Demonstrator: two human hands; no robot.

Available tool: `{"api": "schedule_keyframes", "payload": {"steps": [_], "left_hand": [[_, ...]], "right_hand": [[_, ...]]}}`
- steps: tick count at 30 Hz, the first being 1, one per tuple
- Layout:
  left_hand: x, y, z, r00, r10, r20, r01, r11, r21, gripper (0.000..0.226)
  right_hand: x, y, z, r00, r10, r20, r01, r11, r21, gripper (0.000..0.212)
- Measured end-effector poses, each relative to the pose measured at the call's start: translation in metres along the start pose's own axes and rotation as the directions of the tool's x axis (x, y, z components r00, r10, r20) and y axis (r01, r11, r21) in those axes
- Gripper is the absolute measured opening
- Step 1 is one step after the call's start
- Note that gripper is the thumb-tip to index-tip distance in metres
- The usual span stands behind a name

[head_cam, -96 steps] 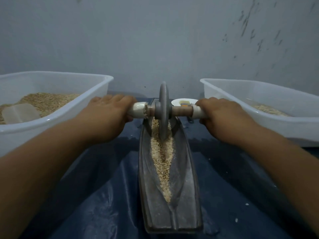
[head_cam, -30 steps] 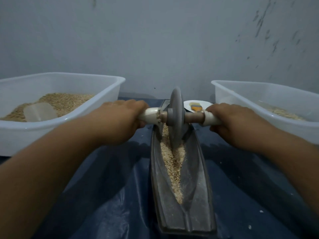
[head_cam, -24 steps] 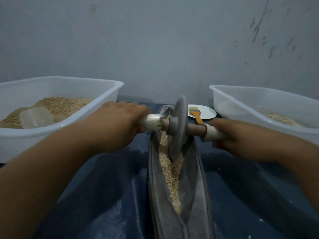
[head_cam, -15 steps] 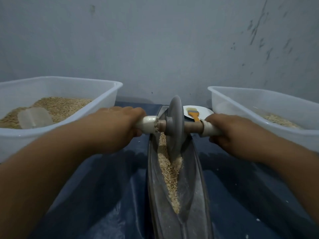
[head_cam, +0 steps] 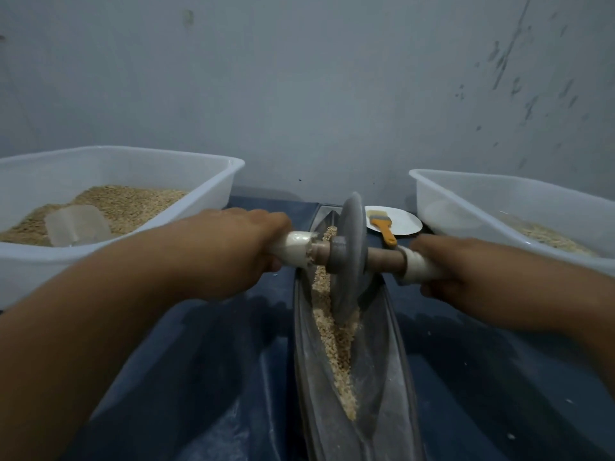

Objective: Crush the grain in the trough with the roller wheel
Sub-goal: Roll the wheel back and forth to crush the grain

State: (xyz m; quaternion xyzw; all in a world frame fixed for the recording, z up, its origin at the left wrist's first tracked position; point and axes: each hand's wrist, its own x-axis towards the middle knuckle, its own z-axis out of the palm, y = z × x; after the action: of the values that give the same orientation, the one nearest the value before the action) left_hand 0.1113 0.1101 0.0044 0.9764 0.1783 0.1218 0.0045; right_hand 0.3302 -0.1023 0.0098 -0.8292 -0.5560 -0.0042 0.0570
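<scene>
**Listener:** What is nearest to you?

**Operator:** From my head view, the grey trough (head_cam: 382, 377) starts at six o'clock and its long axis runs away toward twelve. A narrow line of tan grain (head_cam: 336, 341) lies along its groove. The trough rests on a dark blue sheet (head_cam: 199, 377).

**Listener:** And the hands?

**Operator:** Past that, my left hand (head_cam: 229, 251) is clenched around the white handle at nine o'clock of the roller wheel (head_cam: 349, 254). My right hand (head_cam: 462, 271) grasps the matching handle at three o'clock. I judge one hand on each side keeps the disc standing on edge in the groove.

**Listener:** Which way does it point?

**Operator:** Its axle crosses the trough, nine to three, dipping slightly rightward, so the disc leans a little. It sits toward the far end, rim down in the grain.

**Listener:** Beyond it?

**Operator:** A white plate (head_cam: 404, 222) with an orange-handled brush (head_cam: 382, 226) near one o'clock. A left tub (head_cam: 213, 181) of grain holds a clear scoop (head_cam: 78, 224); a right tub (head_cam: 466, 194) flanks the other side.
</scene>
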Motion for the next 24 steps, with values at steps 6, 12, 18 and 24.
{"api": "schedule_keyframes", "payload": {"steps": [6, 12, 18, 24], "left_hand": [[0.011, 0.006, 0.020, 0.960, 0.024, -0.279, 0.036, 0.977, 0.211, 0.030], [0.001, 0.001, 0.002, 0.996, -0.068, 0.051, 0.069, 0.997, -0.030, 0.018], [0.006, 0.004, 0.009, 0.992, -0.035, -0.121, 0.045, 0.995, 0.084, 0.022], [0.001, 0.007, 0.003, 0.998, -0.008, -0.064, 0.014, 0.996, 0.089, 0.018]], "right_hand": [[0.025, -0.007, 0.028, 0.934, 0.033, -0.356, -0.085, 0.988, -0.131, 0.032], [0.009, -0.010, 0.011, 0.968, -0.056, -0.246, 0.011, 0.984, -0.181, 0.028], [0.009, -0.016, 0.012, 0.969, -0.018, -0.245, -0.008, 0.995, -0.102, 0.027], [0.008, -0.012, 0.006, 0.993, 0.016, -0.116, -0.026, 0.996, -0.085, 0.022]]}}
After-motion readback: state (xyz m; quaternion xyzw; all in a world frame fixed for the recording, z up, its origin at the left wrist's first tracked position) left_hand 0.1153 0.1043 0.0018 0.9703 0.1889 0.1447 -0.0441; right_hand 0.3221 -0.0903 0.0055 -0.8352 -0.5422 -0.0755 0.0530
